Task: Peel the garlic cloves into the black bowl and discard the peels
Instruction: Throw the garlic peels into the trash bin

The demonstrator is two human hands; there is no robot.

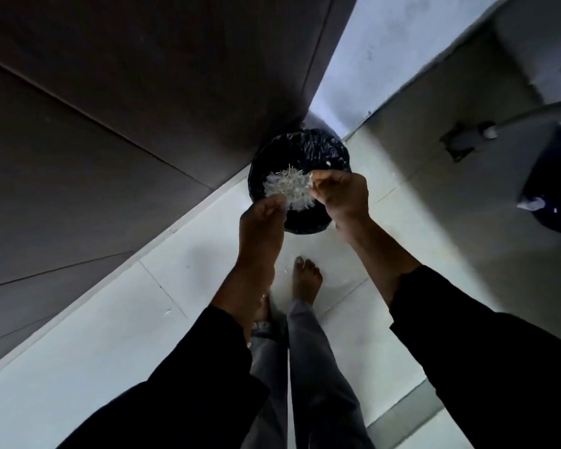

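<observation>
I stand over a round bin lined with a black plastic bag on the floor in a corner. Both hands are held over its opening. My left hand and my right hand each pinch an edge of a small pale sheet or bag with garlic peels on it, stretched between them above the bin. A few white flecks lie inside the bin liner. No garlic cloves and no black bowl are in view.
Dark cabinet panels stand to the left, a pale wall behind the bin. My bare feet are on the light tiled floor. A dark blue container and a pipe are at the right.
</observation>
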